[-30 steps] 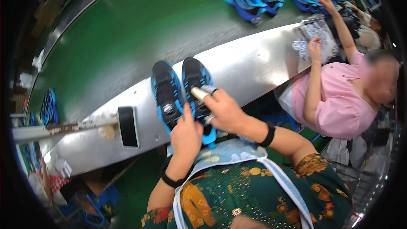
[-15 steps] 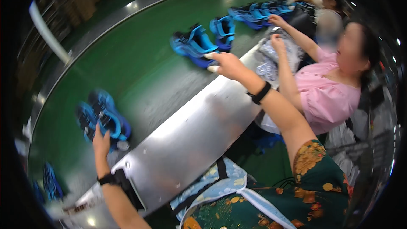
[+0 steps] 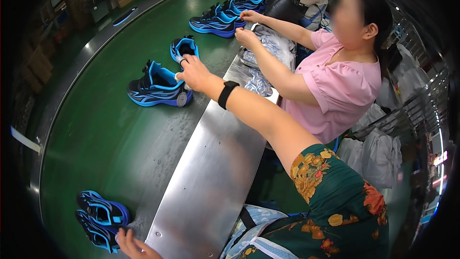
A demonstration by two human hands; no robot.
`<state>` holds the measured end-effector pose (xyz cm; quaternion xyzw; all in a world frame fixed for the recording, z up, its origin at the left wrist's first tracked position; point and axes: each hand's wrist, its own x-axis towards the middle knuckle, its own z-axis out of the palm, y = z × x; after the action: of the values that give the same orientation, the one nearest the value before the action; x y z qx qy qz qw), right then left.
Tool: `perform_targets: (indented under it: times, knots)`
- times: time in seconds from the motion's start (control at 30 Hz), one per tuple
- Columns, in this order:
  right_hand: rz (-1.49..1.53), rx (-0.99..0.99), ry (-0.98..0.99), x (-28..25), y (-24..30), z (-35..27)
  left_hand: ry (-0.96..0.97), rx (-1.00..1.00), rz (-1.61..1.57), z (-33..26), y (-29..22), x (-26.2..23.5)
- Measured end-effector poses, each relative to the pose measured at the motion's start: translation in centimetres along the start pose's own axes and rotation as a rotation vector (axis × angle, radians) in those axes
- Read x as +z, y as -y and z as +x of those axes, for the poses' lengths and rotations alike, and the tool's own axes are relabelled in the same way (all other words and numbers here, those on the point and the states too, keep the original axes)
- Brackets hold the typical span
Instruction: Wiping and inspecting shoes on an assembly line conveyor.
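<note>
My right hand (image 3: 194,73) reaches to the heels of two blue-and-black sneakers, thumb and fingers apart. The nearer sneaker (image 3: 155,86) lies sideways to me, a round clear sticker on its heel. Just beyond, the farther sneaker (image 3: 184,48) faces away, its heel by my fingertips; whether they press on it I cannot tell. Light coverings sit on a fingertip or two. Low in the view, my left hand (image 3: 134,245) is open with fingers spread, partly cut off by the lower edge. Next to it rests another pair of sneakers (image 3: 100,218), close to its fingertips.
The sneakers stand on a green belt (image 3: 105,139) bordered by a steel ledge (image 3: 206,163). A co-worker in pink (image 3: 335,84) sits at right beside a tray of clear-wrapped items (image 3: 268,48). More sneakers (image 3: 218,19) line up farther off. An insole-shaped piece (image 3: 125,16) lies on the far rim.
The view has turned rightward, so things sit farther left and lower. My left hand has drawn back from the left pair. My right hand is now between the heels of the other two sneakers.
</note>
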<state>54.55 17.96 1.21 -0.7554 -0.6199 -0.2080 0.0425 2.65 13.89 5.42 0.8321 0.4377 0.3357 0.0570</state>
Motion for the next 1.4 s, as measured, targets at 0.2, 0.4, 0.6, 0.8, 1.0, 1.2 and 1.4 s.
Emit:
perform_targets:
  times: [0.2,0.4,0.6,0.8,1.0,1.2,1.4]
  knots:
    - [-0.015,0.002,0.423,0.4,-0.9,2.9,0.466,-0.053,-0.382,-0.6,-2.1,6.2]
    - [0.284,-0.192,0.256,-1.8,6.9,-2.2,0.409,-0.493,-0.719,1.8,-6.1,11.4]
    - [0.809,-0.373,0.244,-12.6,17.3,-14.4,0.412,-0.369,-0.381,1.9,-8.2,7.9]
    - [1.035,-0.465,0.293,-13.4,17.8,-18.5,0.461,-0.591,-0.668,-3.0,-6.0,8.5]
    - [0.828,-0.612,0.374,-14.2,12.4,-19.3,0.504,-0.651,-0.705,-5.8,-4.6,6.9]
    - [1.188,-0.453,0.322,-18.6,16.1,-16.2,0.546,-0.725,-0.729,-8.1,-2.8,5.1]
    - [1.232,-0.735,0.446,-13.7,25.4,-14.0,0.599,-0.792,-0.757,-9.7,-1.6,2.4]
